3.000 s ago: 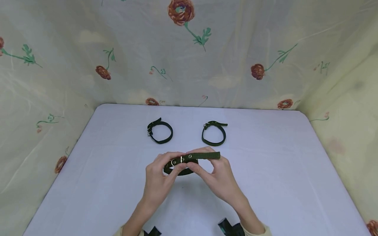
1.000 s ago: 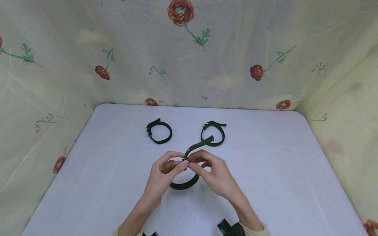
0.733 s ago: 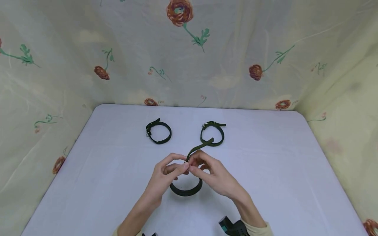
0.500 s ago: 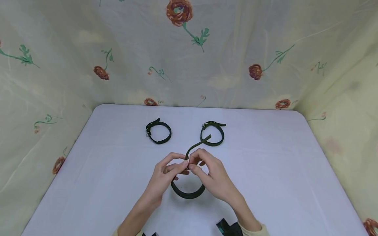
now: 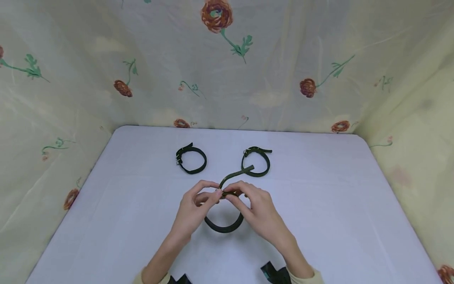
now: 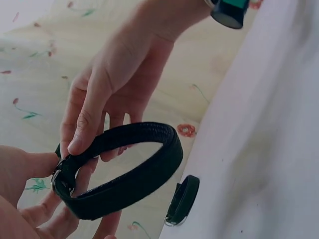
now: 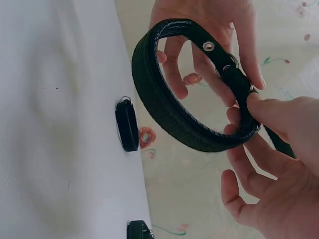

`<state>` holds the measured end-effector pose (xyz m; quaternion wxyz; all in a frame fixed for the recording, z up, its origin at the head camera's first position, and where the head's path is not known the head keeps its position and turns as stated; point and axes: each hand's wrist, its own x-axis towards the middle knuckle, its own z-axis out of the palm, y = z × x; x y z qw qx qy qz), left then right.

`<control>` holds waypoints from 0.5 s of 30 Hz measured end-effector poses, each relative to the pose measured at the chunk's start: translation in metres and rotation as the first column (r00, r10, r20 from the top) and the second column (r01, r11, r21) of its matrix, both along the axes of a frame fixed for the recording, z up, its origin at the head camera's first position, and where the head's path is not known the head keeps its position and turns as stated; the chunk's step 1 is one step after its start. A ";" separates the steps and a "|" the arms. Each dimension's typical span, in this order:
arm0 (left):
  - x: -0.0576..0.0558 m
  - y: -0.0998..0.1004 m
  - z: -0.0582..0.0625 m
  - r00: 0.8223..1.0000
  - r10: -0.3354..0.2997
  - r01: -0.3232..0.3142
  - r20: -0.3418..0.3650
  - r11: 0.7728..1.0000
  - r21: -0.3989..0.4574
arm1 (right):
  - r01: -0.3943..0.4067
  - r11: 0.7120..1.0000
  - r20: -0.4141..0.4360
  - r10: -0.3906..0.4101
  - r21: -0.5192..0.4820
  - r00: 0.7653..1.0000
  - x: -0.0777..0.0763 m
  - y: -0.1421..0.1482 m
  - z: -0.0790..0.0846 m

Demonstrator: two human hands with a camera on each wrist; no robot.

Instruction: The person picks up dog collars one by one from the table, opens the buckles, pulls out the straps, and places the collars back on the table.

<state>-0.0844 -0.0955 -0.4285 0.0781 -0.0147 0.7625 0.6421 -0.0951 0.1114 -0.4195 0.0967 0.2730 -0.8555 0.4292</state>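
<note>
A dark green dog collar (image 5: pixel 224 229) with metal eyelets is held up in front of the person, its loop hanging below both hands and its free strap end bending up and away. My left hand (image 5: pixel 193 205) pinches the collar between thumb and fingers near the buckle. Close beside it, my right hand (image 5: pixel 260 209) pinches the strap with thumb and forefinger. The left wrist view shows a metal ring and buckle (image 6: pixel 59 174) by the fingertips, partly covered. An eyelet (image 7: pixel 208 46) shows on the band in the right wrist view.
Two similar buckled collars lie farther back on the white table (image 5: pixel 337 205): a left collar (image 5: pixel 191 158) and a right collar (image 5: pixel 255 161). The held strap's end overlaps the right one in the head view. A flowered curtain (image 5: pixel 269 79) encloses the table's back and sides.
Three seconds ago the strap end lay straight to the right; now it curves up and away, and the loop hangs lower and wider. Lately the hands shifted slightly left and the loop rose a little.
</note>
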 end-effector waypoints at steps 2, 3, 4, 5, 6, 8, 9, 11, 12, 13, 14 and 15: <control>0.001 -0.001 -0.001 0.999 -0.008 0.006 -0.038 0.999 -0.050 | 0.025 1.000 -0.013 -0.025 -0.002 1.000 -0.001 0.000 -0.001; 0.001 -0.001 -0.001 0.999 -0.012 0.008 -0.051 0.998 -0.070 | 0.036 0.999 -0.019 -0.037 -0.006 0.999 -0.001 0.001 -0.002; 0.001 -0.002 -0.002 0.998 -0.013 0.008 -0.061 0.996 -0.090 | 0.050 0.999 -0.024 -0.050 -0.012 0.998 -0.002 0.001 -0.002; 0.002 -0.002 -0.002 0.998 -0.013 0.006 -0.067 0.994 -0.108 | 0.065 0.998 -0.024 -0.066 -0.020 0.998 -0.002 0.001 -0.003; 0.002 -0.003 -0.002 0.997 -0.012 0.003 -0.071 0.992 -0.128 | 0.084 0.996 -0.022 -0.085 -0.029 0.996 -0.003 0.002 -0.003; 0.003 -0.004 -0.002 0.997 -0.012 0.000 -0.076 0.988 -0.156 | 0.124 0.991 -0.013 -0.125 -0.049 0.992 -0.003 0.003 -0.003; 0.004 -0.005 -0.002 0.997 -0.012 -0.002 -0.080 0.985 -0.171 | 0.145 0.988 -0.003 -0.145 -0.061 0.989 -0.004 0.004 -0.004; 0.004 -0.005 -0.003 0.996 -0.009 -0.008 -0.088 0.980 -0.197 | 0.180 0.980 0.029 -0.179 -0.087 0.984 -0.004 0.005 -0.004; 0.004 -0.005 -0.003 0.996 -0.009 -0.010 -0.093 0.978 -0.206 | 0.192 0.976 0.052 -0.187 -0.101 0.981 -0.004 0.005 -0.004; 0.004 -0.005 -0.003 0.995 -0.008 -0.013 -0.098 0.977 -0.214 | 0.197 0.973 0.077 -0.189 -0.118 0.979 -0.004 0.005 -0.003; 0.004 -0.005 -0.003 0.995 -0.006 -0.017 -0.104 0.975 -0.219 | 0.198 0.970 0.109 -0.184 -0.138 0.977 -0.004 0.006 -0.003; 0.004 -0.005 -0.004 0.994 -0.003 -0.021 -0.108 0.975 -0.221 | 0.197 0.968 0.143 -0.175 -0.158 0.974 -0.004 0.005 -0.002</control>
